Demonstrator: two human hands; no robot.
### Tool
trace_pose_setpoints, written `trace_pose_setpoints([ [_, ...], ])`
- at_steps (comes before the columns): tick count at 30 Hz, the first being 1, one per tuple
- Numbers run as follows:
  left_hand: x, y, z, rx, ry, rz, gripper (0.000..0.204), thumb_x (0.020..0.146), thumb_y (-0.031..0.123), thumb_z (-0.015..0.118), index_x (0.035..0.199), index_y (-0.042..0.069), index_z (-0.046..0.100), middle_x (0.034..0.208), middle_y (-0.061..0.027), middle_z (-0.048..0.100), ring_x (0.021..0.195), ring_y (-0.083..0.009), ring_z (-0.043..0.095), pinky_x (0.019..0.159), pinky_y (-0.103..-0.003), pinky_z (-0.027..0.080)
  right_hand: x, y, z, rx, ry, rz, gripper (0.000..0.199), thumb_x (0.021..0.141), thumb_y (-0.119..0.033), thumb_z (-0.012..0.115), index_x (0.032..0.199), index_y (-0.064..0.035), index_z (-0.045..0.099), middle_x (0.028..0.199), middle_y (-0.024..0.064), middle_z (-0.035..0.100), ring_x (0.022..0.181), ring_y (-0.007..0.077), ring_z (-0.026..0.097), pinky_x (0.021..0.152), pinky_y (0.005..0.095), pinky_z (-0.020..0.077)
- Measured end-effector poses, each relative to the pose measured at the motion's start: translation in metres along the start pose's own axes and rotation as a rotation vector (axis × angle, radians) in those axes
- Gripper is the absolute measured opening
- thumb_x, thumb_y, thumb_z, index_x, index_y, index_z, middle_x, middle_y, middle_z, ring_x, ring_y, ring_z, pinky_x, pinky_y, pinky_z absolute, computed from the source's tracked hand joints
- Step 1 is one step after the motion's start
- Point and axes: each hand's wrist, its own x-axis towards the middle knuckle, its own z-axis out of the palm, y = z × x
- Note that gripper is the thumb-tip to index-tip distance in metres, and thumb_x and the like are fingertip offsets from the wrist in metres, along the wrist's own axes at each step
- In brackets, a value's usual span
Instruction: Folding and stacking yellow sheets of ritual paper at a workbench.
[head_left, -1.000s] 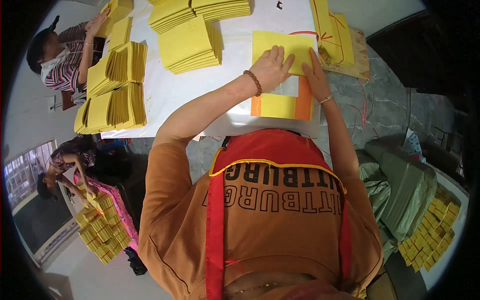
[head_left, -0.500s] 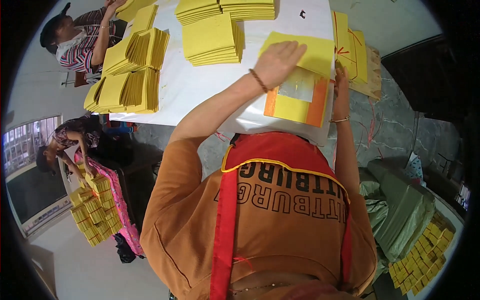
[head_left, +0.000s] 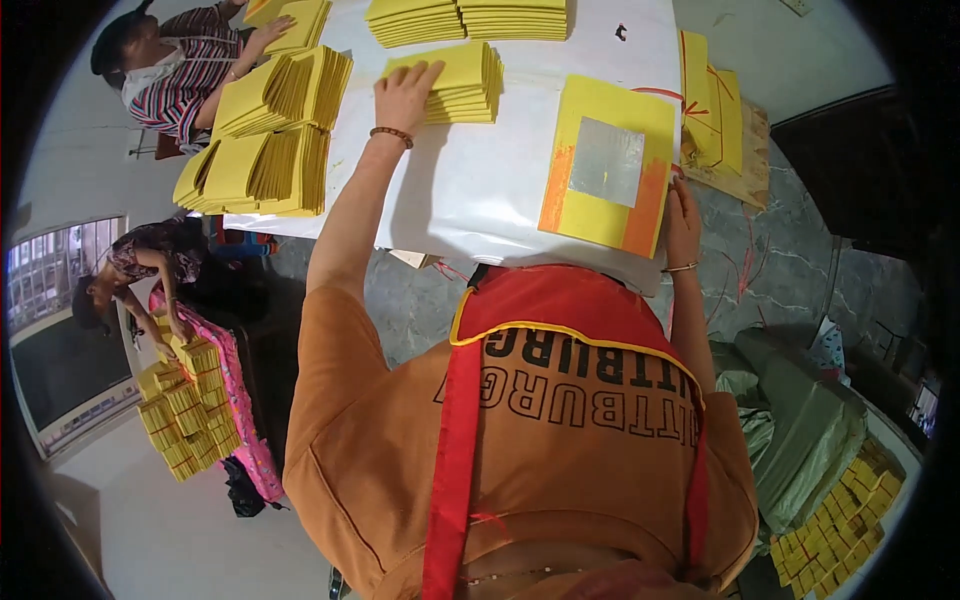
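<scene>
My left hand [head_left: 408, 97] reaches to a fanned stack of yellow paper [head_left: 462, 80], its fingers stretched over the left part of the top sheet. My right hand [head_left: 684, 218] is at the table's right edge, its fingers close together against a bit of red string; the thumb is hidden. Left of it, a yellow sheet [head_left: 600, 217] lies flat with orange bands [head_left: 645, 210] along its sides. A silver square [head_left: 607, 162] sits in its middle. More red string [head_left: 658, 92] runs from beside the sheet over the table edge.
Other yellow stacks stand at the far edge [head_left: 510, 20] and at the left [head_left: 270, 170] of the white table [head_left: 450, 190]. Yellow bundles with red string [head_left: 715, 120] lie beyond the right edge. Two people work at the left; green sheeting [head_left: 795, 430] is at the right.
My left hand has moved left from the yellow sheet to the fanned stack. The whole silver square shows now; yellow paper covered its upper part before. My right hand stays at the table edge.
</scene>
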Motion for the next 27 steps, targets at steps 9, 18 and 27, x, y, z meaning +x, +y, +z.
trace_pose_setpoints([
  [9, 0.006, -0.004, 0.009, -0.138, -0.089, 0.054, 0.05, 0.08, 0.006, 0.051, 0.126, 0.025, 0.045, 0.121, -0.002, 0.051, 0.108, -0.0253, 0.048, 0.09, -0.045, 0.035, -0.01, 0.002, -0.001, -0.07, -0.022, 0.025, 0.034, 0.091, -0.018, 0.047, 0.116, 0.0034, 0.053, 0.111, 0.0122, 0.059, 0.102, 0.0186, 0.054, 0.088, 0.0279, 0.0408],
  [18, -0.007, 0.0, 0.022, -0.245, -0.419, -0.105, 0.076, 0.069, 0.013, 0.063, 0.137, 0.023, 0.03, 0.142, -0.0096, 0.028, 0.127, -0.0319, 0.028, 0.102, -0.045, 0.023, -0.008, 0.007, 0.002, -0.155, -0.078, -0.052, 0.032, 0.088, -0.017, 0.049, 0.11, 0.0048, 0.055, 0.101, 0.0157, 0.062, 0.091, 0.0219, 0.059, 0.08, 0.0304, 0.0445],
  [27, -0.008, 0.002, 0.021, -0.339, -0.374, -0.133, 0.084, 0.065, 0.022, 0.07, 0.138, 0.024, 0.028, 0.142, -0.009, 0.026, 0.128, -0.0313, 0.025, 0.103, -0.045, 0.021, -0.004, -0.006, 0.004, 0.036, 0.072, 0.034, 0.032, 0.093, -0.017, 0.042, 0.117, 0.001, 0.052, 0.113, 0.0113, 0.058, 0.104, 0.0201, 0.054, 0.09, 0.0286, 0.0392],
])
